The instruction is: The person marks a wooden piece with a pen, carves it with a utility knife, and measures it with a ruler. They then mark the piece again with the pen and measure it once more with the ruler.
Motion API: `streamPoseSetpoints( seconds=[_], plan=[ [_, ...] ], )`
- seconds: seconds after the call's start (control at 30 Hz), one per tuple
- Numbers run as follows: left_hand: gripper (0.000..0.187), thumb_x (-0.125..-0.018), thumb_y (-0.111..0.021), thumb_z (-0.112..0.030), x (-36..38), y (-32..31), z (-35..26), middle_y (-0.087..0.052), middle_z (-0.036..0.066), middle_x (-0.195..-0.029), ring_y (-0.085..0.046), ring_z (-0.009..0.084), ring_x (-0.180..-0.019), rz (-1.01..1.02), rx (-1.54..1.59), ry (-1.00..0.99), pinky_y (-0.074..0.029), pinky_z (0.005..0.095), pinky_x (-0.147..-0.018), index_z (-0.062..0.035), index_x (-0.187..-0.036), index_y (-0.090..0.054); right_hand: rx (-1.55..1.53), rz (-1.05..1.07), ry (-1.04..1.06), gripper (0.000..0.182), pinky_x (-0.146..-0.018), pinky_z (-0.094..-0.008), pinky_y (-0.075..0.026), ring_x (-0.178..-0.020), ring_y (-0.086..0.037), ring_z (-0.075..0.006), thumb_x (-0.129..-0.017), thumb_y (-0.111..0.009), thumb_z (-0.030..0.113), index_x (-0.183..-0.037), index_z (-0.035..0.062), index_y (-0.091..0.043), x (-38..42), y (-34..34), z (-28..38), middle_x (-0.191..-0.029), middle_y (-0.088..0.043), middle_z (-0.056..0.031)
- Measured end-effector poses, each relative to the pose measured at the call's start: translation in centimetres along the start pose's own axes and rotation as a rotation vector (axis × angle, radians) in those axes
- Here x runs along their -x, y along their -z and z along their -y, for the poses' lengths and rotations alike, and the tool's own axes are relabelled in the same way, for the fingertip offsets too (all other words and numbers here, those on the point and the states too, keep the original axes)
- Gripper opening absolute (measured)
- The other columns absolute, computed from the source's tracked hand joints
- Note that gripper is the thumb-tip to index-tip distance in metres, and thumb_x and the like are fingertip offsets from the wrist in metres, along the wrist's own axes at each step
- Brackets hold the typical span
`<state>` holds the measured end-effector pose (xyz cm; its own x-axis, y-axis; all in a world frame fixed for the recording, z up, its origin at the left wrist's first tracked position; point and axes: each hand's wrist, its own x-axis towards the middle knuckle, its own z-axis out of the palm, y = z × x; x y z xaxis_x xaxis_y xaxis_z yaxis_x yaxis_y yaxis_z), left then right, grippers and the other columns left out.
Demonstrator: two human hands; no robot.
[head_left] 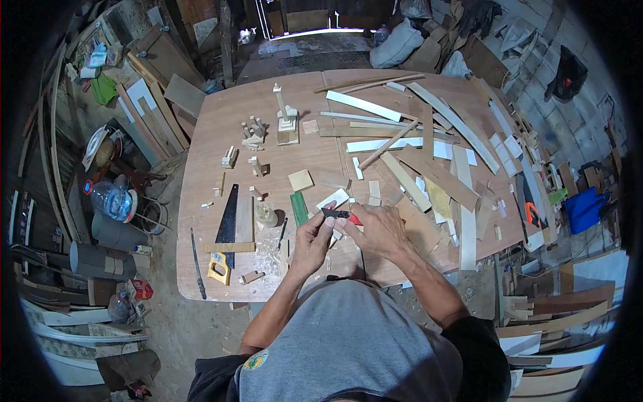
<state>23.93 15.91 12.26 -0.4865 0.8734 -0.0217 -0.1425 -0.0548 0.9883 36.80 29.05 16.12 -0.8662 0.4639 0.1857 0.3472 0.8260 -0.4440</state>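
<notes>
My right hand (380,231) is closed around the red handle of a small tool with a dark, narrow head (335,213), possibly pliers or a knife. At the dark end, my left hand (311,245) is pinched; whatever lies between its fingertips is too small to make out. Just beyond the fingers lies a white-faced wood block (332,199). A green strip (299,208) rests left of it, near a square wood piece (301,179). Left of my left hand are a dark pencil-like stick (283,230) and a pale round container (266,216) among shavings.
A handsaw (226,231) with a yellow handle and a long file (197,261) lie on the table's left (201,181). Small wooden assemblies (287,120) stand farther back. Many wood strips (439,175) cover the right side, with an orange-handled saw (531,213) at the edge.
</notes>
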Motion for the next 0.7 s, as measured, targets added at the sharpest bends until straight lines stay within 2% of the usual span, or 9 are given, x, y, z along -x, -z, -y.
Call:
streamPoseSetpoints(
  seconds=[0.1,0.2,0.27,0.4,0.47,0.53,0.63,0.7],
  plan=[
    [0.039,-0.106,-0.052,-0.019,0.0,0.1,0.2,-0.045,-0.01,-0.068,-0.033,0.0005,-0.058,-0.002,-0.015,0.014,-0.027,0.021,-0.051,-0.0022,-0.141,-0.055,0.025,-0.045,0.019,0.043,-0.054,-0.0476,-0.049,-0.057,-0.066,-0.0354,-0.093,-0.063,0.044,-0.084,0.0017,-0.065,0.0,-0.5,0.0,-0.064,-0.066,-0.0182],
    [0.039,-0.106,-0.051,-0.02,0.1,0.1,0.3,-0.045,-0.009,-0.067,-0.032,0.0008,-0.053,-0.017,-0.021,0.004,-0.025,0.0206,-0.047,-0.0057,-0.142,-0.055,0.067,-0.058,0.033,0.044,-0.053,-0.0471,-0.049,-0.057,-0.067,-0.0344,-0.093,-0.063,0.045,-0.084,0.0019,-0.065,0.0,-0.6,0.0,-0.063,-0.066,-0.0176],
    [0.038,-0.107,-0.05,-0.02,0.3,0.0,-0.3,-0.045,-0.009,-0.067,-0.034,0.0012,-0.057,-0.019,0.004,0.034,-0.027,0.0217,-0.05,-0.0011,-0.14,-0.056,0.088,-0.058,0.028,0.044,-0.053,-0.0467,-0.049,-0.058,-0.067,-0.034,-0.093,-0.064,0.045,-0.084,0.0024,-0.065,0.1,-0.7,0.0,-0.065,-0.066,-0.0168],
    [0.038,-0.107,-0.05,-0.02,0.2,0.0,0.4,-0.044,-0.009,-0.067,-0.034,0.0015,-0.056,-0.03,0.043,0.043,-0.027,0.0219,-0.049,-0.0014,-0.14,-0.056,0.106,-0.1,0.041,0.042,-0.054,-0.0453,-0.05,-0.061,-0.068,-0.0327,-0.092,-0.064,0.045,-0.084,0.0039,-0.065,0.1,-0.6,0.3,-0.071,-0.068,-0.0146],
    [0.038,-0.106,-0.052,-0.023,0.1,0.1,1.0,-0.045,-0.009,-0.065,-0.032,0.0008,-0.049,-0.037,0.055,0.028,-0.023,0.0206,-0.043,-0.0084,-0.141,-0.057,0.114,-0.14,0.048,0.04,-0.054,-0.0449,-0.049,-0.062,-0.068,-0.0318,-0.092,-0.065,0.044,-0.084,0.0048,-0.065,0.2,-1.0,0.2,-0.073,-0.068,-0.0142],
    [0.038,-0.106,-0.052,-0.02,0.1,0.0,0.4,-0.045,-0.009,-0.066,-0.033,0.001,-0.052,-0.04,0.033,0.055,-0.026,0.021,-0.046,-0.0063,-0.141,-0.057,0.123,-0.179,0.056,0.039,-0.055,-0.0445,-0.049,-0.063,-0.068,-0.0309,-0.092,-0.065,0.044,-0.083,0.0057,-0.064,0.2,-1.0,0.1,-0.074,-0.068,-0.0137],
    [0.039,-0.104,-0.055,-0.019,0.1,0.1,0.2,-0.047,-0.009,-0.068,-0.035,0.001,-0.056,-0.045,0.041,0.076,-0.029,0.0212,-0.049,-0.0047,-0.141,-0.057,-0.046,-0.2,0.029,0.04,-0.055,-0.0438,-0.047,-0.061,-0.066,-0.0307,-0.094,-0.063,0.042,-0.082,0.0044,-0.062,0.3,-0.8,-0.5,-0.07,-0.065,-0.0151],
    [0.04,-0.103,-0.058,-0.019,0.2,0.0,0.3,-0.048,-0.008,-0.068,-0.036,0.0007,-0.056,-0.049,0.072,0.067,-0.029,0.021,-0.048,-0.0051,-0.141,-0.057,-0.384,-0.075,-0.224,0.042,-0.056,-0.0443,-0.045,-0.061,-0.064,-0.0323,-0.097,-0.06,0.042,-0.082,0.0027,-0.061,0.2,-0.8,-1.5,-0.067,-0.062,-0.0169]
  ],
)
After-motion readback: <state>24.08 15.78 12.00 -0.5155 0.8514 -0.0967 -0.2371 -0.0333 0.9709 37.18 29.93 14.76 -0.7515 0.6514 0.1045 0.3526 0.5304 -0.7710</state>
